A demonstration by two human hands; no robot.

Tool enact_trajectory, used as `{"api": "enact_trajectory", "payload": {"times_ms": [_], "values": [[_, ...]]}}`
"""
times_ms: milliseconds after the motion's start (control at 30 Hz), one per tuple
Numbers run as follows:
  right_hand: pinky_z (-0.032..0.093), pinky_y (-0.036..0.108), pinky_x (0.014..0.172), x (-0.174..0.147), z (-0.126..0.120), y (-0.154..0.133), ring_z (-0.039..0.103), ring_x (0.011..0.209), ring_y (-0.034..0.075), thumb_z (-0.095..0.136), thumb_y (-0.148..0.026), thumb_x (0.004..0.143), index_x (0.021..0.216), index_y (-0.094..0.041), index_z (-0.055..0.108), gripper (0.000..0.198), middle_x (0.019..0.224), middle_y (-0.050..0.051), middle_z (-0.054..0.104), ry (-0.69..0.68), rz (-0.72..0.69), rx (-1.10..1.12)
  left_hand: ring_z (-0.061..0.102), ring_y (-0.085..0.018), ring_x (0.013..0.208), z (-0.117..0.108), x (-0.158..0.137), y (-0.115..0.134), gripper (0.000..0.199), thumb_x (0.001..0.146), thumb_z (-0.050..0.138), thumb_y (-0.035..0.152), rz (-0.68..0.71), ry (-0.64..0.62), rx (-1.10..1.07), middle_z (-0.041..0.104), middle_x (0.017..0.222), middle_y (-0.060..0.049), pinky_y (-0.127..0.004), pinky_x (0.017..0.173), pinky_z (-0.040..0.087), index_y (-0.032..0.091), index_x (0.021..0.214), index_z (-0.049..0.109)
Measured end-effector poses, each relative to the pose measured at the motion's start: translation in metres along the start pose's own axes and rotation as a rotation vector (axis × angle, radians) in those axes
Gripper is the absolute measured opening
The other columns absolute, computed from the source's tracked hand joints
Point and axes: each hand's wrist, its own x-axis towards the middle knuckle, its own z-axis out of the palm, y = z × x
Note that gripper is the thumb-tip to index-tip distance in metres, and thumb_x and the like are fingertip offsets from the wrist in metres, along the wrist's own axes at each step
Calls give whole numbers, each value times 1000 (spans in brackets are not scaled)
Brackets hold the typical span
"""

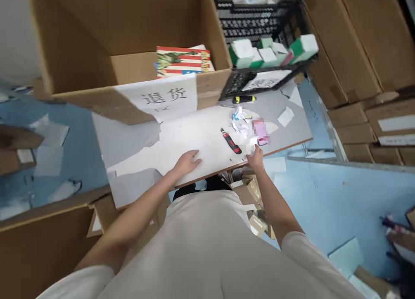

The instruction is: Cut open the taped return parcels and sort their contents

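My left hand (pixel 187 163) rests at the front of the white table (pixel 175 137), empty, with thumb and fingers apart. Further right, my right hand (pixel 256 159) has its fingers closed on a piece of crumpled white paper (pixel 250 145). Just beyond that hand lies a pink item (pixel 261 132), partly blurred. A black and red utility knife (pixel 231 141) lies between my two hands, nearer the right one. More crumpled paper scraps (pixel 239 119) lie behind the knife. At the back, a black and yellow tool (pixel 244 99) sits beside a crate.
A large open cardboard box (pixel 129 98) with a striped booklet (pixel 181 61) inside fills the table's back left. Beside it stands a black plastic crate (pixel 233 81) holding several green-and-white boxes (pixel 241 52). Stacked cartons (pixel 353 44) rise at right; another open box (pixel 48 247) is lower left.
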Motion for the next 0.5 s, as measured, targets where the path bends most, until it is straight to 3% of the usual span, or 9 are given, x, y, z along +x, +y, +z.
{"api": "enact_trajectory", "payload": {"times_ms": [67,167,233,367,500], "values": [[31,55,106,12,0,13,36,129,39,71,-37,65,142,-12,33,90,139,24,36,14,72,20,47,-37,127,12,65,43,74,67,73,43,117,-87,144,52,135,-20,-46,109,35,12,131,52],[29,61,103,36,12,13,30,132,44,71,-53,66,146,-18,29,97,147,24,25,37,126,52,18,-44,142,38,149,105,122,46,88,37,226,-149,338,14,156,-22,-53,112,28,15,148,25],[30,62,101,48,27,5,30,132,45,71,-57,66,147,-21,27,99,151,23,19,49,145,61,3,-48,143,58,194,136,138,40,92,33,271,-185,500,-5,158,-21,-62,110,23,21,152,11],[37,59,98,55,57,-13,29,130,42,69,-51,72,147,-26,26,91,156,17,6,123,28,120,-11,-48,142,90,258,163,140,39,93,35,358,-332,763,-18,157,-15,-70,106,18,30,151,10],[40,56,97,62,65,-22,35,125,36,61,-32,83,145,-29,30,70,155,13,11,90,-122,159,-3,-48,142,106,287,161,125,45,91,40,392,-496,864,-11,159,-11,-69,104,24,34,149,21]]}}
